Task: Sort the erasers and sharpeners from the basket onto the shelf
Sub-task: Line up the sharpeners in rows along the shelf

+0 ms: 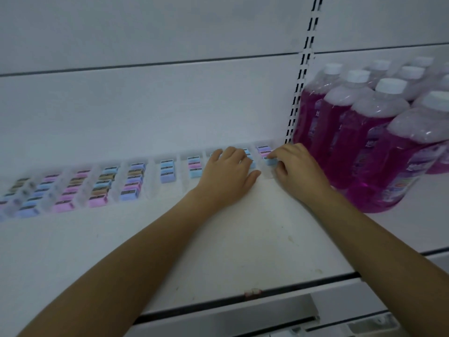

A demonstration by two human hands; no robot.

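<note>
resting flat on white shelf (243,242), left hand (227,177); right hand (300,171) pinches blue sharpener (270,162) beside purple bottles (379,152).

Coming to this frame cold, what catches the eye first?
The bottles of purple liquid crowd the right side, the strongest colour here. Columns of pastel sharpeners line the back of the white shelf; at their right end the left hand lies flat over some while the right hand pinches a blue sharpener.
</note>
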